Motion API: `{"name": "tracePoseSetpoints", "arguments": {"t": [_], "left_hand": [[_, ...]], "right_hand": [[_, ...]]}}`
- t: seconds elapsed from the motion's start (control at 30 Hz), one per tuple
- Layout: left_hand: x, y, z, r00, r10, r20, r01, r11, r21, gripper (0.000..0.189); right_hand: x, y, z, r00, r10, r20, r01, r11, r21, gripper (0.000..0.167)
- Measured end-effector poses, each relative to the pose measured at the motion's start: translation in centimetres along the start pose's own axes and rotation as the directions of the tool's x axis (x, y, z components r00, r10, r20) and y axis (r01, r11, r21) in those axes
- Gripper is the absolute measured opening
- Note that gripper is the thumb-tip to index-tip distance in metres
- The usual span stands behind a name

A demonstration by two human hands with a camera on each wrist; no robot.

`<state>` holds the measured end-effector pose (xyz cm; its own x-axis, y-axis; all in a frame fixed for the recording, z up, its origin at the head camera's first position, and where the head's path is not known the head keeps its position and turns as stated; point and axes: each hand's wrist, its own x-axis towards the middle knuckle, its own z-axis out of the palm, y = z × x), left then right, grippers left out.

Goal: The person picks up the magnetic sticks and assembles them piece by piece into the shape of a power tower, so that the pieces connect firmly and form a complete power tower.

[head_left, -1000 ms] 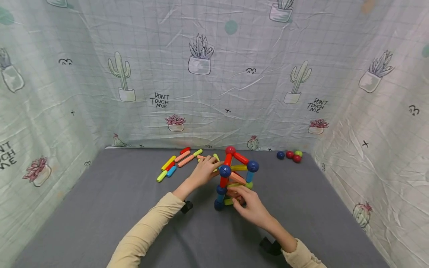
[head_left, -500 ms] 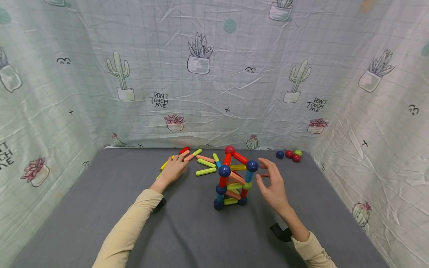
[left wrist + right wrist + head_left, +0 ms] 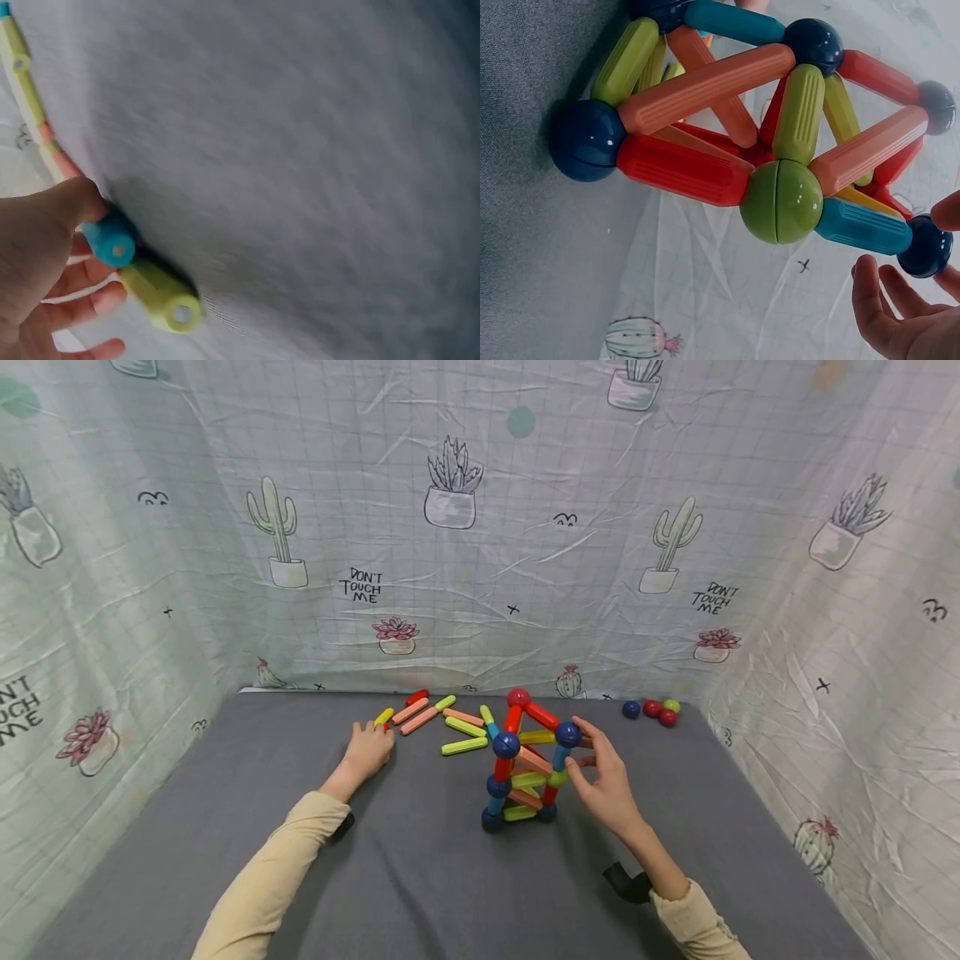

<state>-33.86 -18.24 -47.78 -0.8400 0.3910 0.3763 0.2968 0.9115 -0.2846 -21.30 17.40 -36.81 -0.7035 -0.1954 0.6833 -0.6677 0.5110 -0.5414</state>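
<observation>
A tower of magnetic rods and balls (image 3: 530, 780) stands upright on the grey tabletop, with a red ball (image 3: 518, 697) at its peak. My left hand (image 3: 366, 752) is left of the tower, down at the loose rods. In the left wrist view its thumb and fingers pinch a short blue magnetic rod (image 3: 112, 244), which lies end to side with a lime rod (image 3: 161, 296). My right hand (image 3: 606, 781) is at the tower's right side. Its fingers curl round a dark blue ball (image 3: 924, 251) on top of a blue rod (image 3: 864, 226).
Loose salmon rods (image 3: 418, 721), lime rods (image 3: 464, 747) and a red rod (image 3: 417, 697) lie between my left hand and the tower. Several loose balls (image 3: 652, 709) sit at the back right corner. A patterned cloth (image 3: 480, 568) hangs behind the table.
My left hand has left the tower's side and travelled left to the loose rods, now pinching a blue one. My right hand has moved from the tower's lower front up to its top right ball.
</observation>
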Motion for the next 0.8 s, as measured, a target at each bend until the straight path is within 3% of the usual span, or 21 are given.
{"name": "tracePoseSetpoints", "arguments": {"t": [0.1,0.17,0.23,0.3,0.4,0.53,0.6,0.63,0.7,0.8], "left_hand": [[0.4,0.5,-1.2,0.998,-0.041,-0.041,0.042,0.999,0.003,0.021],[0.9,1.1,-2.6,0.991,-0.078,-0.105,0.075,0.997,-0.032,0.021],[1.7,2.1,-4.7,0.980,-0.112,-0.167,0.097,0.990,-0.101,0.023],[2.5,3.6,-7.6,0.964,-0.134,-0.231,0.081,0.971,-0.225,0.022],[3.2,6.4,-11.9,0.931,-0.127,-0.342,-0.033,0.905,-0.425,0.024],[3.5,10.0,-16.0,0.884,-0.056,-0.464,-0.277,0.737,-0.616,0.025],[3.5,11.3,-17.0,0.874,0.000,-0.486,-0.366,0.660,-0.657,0.025],[3.5,11.8,-17.2,0.872,0.030,-0.488,-0.393,0.637,-0.663,0.026],[3.5,12.7,-17.4,0.876,0.082,-0.475,-0.419,0.619,-0.665,0.026],[3.6,13.6,-17.2,0.878,0.122,-0.462,-0.423,0.651,-0.630,0.027]], "right_hand": [[0.0,0.2,0.1,1.000,-0.011,0.005,0.011,1.000,0.001,0.054],[0.0,0.4,0.2,1.000,-0.016,0.004,0.016,1.000,0.004,0.054],[0.1,0.5,0.2,1.000,-0.018,0.001,0.018,1.000,0.003,0.053],[0.1,0.5,0.3,1.000,-0.013,-0.002,0.013,1.000,0.000,0.053],[0.1,0.6,0.3,1.000,0.002,-0.002,-0.002,1.000,-0.006,0.052],[0.1,0.6,0.3,1.000,0.009,-0.001,-0.009,1.000,-0.004,0.052],[0.1,0.6,0.3,1.000,0.008,0.002,-0.008,1.000,-0.003,0.051],[0.2,0.6,0.3,1.000,0.008,0.004,-0.008,1.000,-0.003,0.051],[0.2,0.6,0.3,1.000,0.012,0.009,-0.012,1.000,-0.003,0.051],[0.2,0.5,0.3,1.000,0.019,0.018,-0.019,1.000,0.001,0.051]]}}
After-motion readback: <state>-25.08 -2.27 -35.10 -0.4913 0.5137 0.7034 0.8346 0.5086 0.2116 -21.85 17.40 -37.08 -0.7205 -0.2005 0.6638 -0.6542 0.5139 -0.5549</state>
